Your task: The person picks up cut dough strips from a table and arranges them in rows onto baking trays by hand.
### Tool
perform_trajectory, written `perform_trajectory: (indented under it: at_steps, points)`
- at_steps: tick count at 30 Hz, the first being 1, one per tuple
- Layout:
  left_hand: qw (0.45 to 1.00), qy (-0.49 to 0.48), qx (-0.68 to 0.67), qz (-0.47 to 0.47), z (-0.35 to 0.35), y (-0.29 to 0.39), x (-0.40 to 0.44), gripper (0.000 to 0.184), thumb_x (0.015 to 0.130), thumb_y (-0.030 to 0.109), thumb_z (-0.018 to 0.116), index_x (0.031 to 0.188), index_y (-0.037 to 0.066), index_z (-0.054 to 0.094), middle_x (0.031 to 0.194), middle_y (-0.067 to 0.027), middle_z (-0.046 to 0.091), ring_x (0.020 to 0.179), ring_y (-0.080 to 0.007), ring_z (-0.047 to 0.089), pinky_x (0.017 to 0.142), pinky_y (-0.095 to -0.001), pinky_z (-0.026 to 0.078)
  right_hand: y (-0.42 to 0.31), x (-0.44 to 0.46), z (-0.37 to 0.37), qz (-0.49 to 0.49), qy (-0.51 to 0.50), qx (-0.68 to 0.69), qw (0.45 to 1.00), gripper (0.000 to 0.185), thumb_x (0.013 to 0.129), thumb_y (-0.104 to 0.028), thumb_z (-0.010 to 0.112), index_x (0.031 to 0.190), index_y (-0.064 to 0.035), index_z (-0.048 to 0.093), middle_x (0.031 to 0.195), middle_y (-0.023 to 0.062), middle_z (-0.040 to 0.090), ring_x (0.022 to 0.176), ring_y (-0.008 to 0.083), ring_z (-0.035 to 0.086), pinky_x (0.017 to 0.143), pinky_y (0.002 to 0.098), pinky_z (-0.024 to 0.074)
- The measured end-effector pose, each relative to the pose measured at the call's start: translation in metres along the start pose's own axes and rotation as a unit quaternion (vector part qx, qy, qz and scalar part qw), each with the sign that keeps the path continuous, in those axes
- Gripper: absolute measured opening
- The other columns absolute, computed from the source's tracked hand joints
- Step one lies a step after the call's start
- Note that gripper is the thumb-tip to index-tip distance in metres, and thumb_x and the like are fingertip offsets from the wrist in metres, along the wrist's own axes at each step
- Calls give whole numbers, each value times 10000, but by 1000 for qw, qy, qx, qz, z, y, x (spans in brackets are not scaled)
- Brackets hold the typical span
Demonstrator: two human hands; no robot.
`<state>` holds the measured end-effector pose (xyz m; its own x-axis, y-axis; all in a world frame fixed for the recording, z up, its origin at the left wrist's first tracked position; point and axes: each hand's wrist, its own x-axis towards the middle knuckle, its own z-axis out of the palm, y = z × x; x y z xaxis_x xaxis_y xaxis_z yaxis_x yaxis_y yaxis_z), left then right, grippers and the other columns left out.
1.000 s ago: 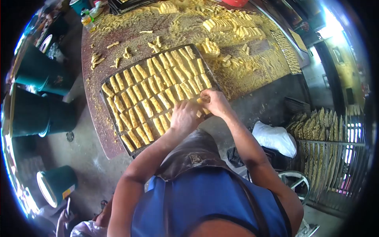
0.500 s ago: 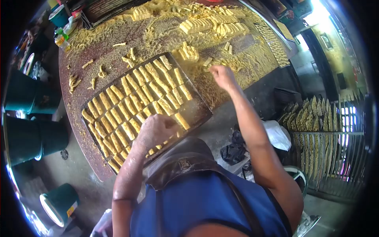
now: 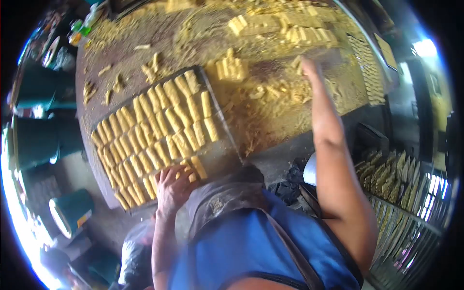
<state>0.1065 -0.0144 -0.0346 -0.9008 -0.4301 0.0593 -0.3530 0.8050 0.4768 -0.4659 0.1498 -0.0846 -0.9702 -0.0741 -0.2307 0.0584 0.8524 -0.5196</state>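
Head view: our left hand (image 3: 175, 187) lies over near row of dough sticks (image 3: 198, 167), fingers slightly spread; contact we cannot tell. Sticks sit in slanting rows on dark tray (image 3: 220, 157) on table (image 3: 121, 62). Our right hand (image 3: 311, 69) is stretched over table's crumb-strewn right part, at loose stick (image 3: 297, 64); its fingers blur, so we cannot tell if they pinch it.

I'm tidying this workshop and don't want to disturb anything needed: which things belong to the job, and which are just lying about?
Belong to the job, it seems:
- left hand, at the tray's near edge
- right hand, over the table
- dough sticks
- tray
- stacked dough pieces

Probably just lying about:
- green bucket
- white bag
- black plastic
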Motion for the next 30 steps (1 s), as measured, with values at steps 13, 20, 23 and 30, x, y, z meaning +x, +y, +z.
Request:
perform_trajectory:
  at_steps: [13,20,23,30]
  points:
    - [960,230,-10,-157,-40,-30,-40,170,800,62,737,968,89,736,1012,-61,724,965,-231,667,885,-360,457,-8,-9,32,-150,-43,-250,956,570,875,-333,675,1274,54,547,1147,241,661,1030,322,665,798,437,565]
    - [946,272,-46,-169,-52,-79,-53,150,815,48,730,961,76,741,973,-75,732,910,-240,683,844,-360,477,-56,-223,20,-71,-380,289,876,359,947,-139,608,1280,-16,551,1162,165,629,917,240,680,685,355,639]
    - [957,247,-85,-126,-62,-88,-37,147,819,59,732,964,82,744,967,-74,732,906,-238,684,830,-358,485,-42,-294,56,-95,-487,262,827,341,912,-126,657,1234,-46,576,1046,121,672,876,202,685,618,306,618]
    - [969,160,-162,94,-51,-83,12,134,836,111,726,968,97,743,985,-59,735,909,-229,689,821,-366,512,-25,-394,100,-458,-111,7,882,297,848,-179,753,1048,13,646,943,112,690,762,203,662,712,360,546]
